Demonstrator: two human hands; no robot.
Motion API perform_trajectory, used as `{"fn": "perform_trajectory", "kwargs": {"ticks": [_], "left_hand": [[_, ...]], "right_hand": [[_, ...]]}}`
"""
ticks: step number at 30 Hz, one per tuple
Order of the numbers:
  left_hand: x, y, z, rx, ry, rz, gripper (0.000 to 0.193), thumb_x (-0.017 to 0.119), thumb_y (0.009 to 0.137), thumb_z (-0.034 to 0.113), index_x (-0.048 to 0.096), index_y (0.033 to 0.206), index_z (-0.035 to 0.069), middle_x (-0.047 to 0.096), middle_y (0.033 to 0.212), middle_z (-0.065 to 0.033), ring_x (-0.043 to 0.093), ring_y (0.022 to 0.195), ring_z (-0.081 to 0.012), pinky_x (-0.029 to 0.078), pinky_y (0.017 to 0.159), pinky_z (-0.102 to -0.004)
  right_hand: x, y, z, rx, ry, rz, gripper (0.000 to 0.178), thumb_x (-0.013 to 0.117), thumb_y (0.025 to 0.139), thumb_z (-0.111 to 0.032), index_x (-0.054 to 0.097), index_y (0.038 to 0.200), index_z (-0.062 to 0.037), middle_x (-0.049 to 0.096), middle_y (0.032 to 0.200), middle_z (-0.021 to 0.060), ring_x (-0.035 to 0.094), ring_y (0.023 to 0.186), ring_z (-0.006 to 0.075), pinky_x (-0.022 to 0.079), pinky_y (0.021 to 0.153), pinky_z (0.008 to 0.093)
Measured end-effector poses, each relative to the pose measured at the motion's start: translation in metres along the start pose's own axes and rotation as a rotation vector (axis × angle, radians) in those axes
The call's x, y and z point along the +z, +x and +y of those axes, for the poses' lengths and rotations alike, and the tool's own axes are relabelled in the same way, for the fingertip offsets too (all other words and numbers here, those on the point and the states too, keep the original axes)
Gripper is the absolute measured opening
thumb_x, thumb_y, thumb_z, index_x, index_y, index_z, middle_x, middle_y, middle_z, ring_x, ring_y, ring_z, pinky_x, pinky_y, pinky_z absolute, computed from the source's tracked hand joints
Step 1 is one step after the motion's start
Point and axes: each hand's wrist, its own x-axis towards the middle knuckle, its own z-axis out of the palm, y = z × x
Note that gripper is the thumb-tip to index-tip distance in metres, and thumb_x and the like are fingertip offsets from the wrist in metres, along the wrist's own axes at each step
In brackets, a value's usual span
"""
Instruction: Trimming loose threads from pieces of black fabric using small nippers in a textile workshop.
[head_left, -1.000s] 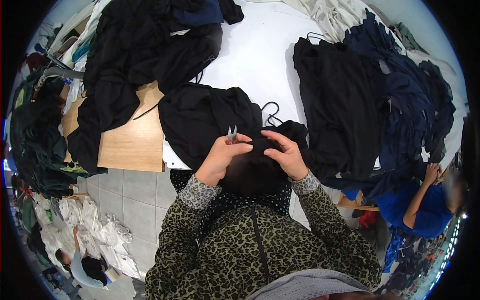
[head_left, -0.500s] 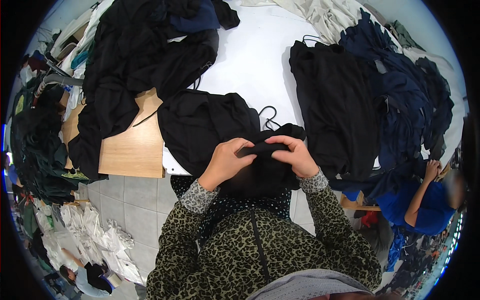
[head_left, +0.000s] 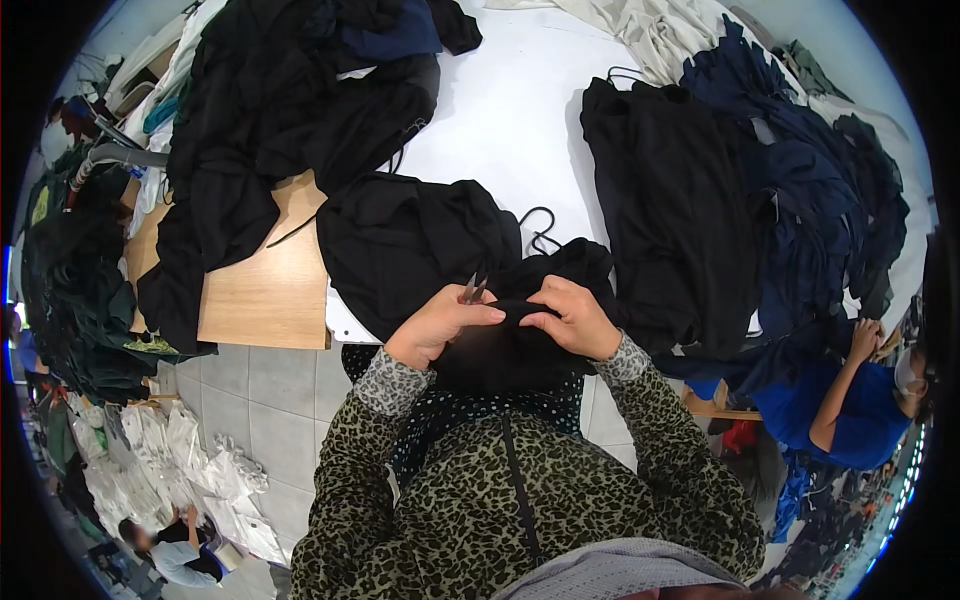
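Observation:
A black garment point(head_left: 420, 235) lies partly on the white table and hangs over its near edge, a dark drawcord point(head_left: 540, 225) looping out of it. My left hand point(head_left: 435, 328) is closed on a fold of the garment. From the same fist stick up the two pointed metal blades of small thread snips point(head_left: 474, 290); the rest of them is hidden in the palm. My right hand point(head_left: 578, 318) pinches the same fold a short way to the right. Between the two hands the cloth is drawn into a narrow edge.
A large heap of black garments point(head_left: 300, 110) lies far left, across a wooden board point(head_left: 270, 275). To the right is a black garment stack point(head_left: 665, 210), with navy garments point(head_left: 810, 200) beyond. A co-worker in blue point(head_left: 850, 405) is at the right; another person point(head_left: 180, 550) is lower left.
My left hand has turned and closed more, and the snips' blades now show above it. My right hand has shifted slightly left and down. The garment's fold has come a little nearer.

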Motion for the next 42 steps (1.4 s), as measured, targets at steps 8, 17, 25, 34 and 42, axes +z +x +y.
{"fn": "perform_trajectory", "kwargs": {"ticks": [8,17,25,34,42], "left_hand": [[-0.002,0.001,0.002,-0.066,-0.008,-0.043,0.02,0.077,0.074,0.017,0.063,0.085,0.008,0.054,0.068,0.008,0.043,0.056,0.0,0.028,0.049,-0.0177],[-0.018,-0.021,0.03,0.343,0.051,0.261,0.007,0.069,0.082,0.009,0.064,0.082,0.004,0.059,0.078,0.0042,0.052,0.073,-0.0041,0.04,0.07,-0.0187],[-0.041,-0.012,0.025,0.566,0.429,0.477,0.03,0.065,0.09,0.021,0.057,0.071,-0.001,0.042,0.061,0.0087,0.033,0.059,-0.0012,0.028,0.051,-0.0198],[-0.044,-0.014,0.024,0.568,0.475,0.515,0.033,0.065,0.09,0.023,0.054,0.07,-0.001,0.041,0.06,0.0076,0.033,0.059,-0.002,0.027,0.051,-0.0203],[-0.077,-0.025,0.038,0.618,0.329,0.73,0.026,0.064,0.09,0.017,0.057,0.069,0.004,0.052,0.068,0.0062,0.041,0.065,-0.0016,0.033,0.059,-0.0176]], "right_hand": [[0.001,-0.001,0.004,0.183,0.156,-0.115,0.024,0.074,0.078,-0.017,0.063,0.09,0.0006,0.056,0.078,0.0098,0.055,0.066,0.0239,0.043,0.059,0.0312],[-0.025,0.002,0.016,0.441,0.319,-0.208,0.017,0.063,0.088,-0.015,0.067,0.089,0.0007,0.063,0.073,0.0025,0.057,0.07,0.0096,0.047,0.069,0.0236],[-0.041,-0.003,0.026,0.589,0.723,0.153,0.052,0.04,0.1,-0.042,0.064,0.094,0.0038,0.064,0.077,0.0034,0.057,0.073,0.0074,0.046,0.07,0.0209],[-0.047,-0.003,0.018,0.505,0.715,0.137,0.066,0.032,0.098,-0.053,0.063,0.096,0.0048,0.066,0.079,0.0065,0.061,0.074,0.01,0.047,0.073,0.0206],[-0.069,0.006,-0.004,0.417,0.256,-0.557,0.033,0.077,0.076,-0.027,0.065,0.087,0.0023,0.065,0.07,0.0082,0.057,0.064,0.0107,0.045,0.062,0.0258]]}}
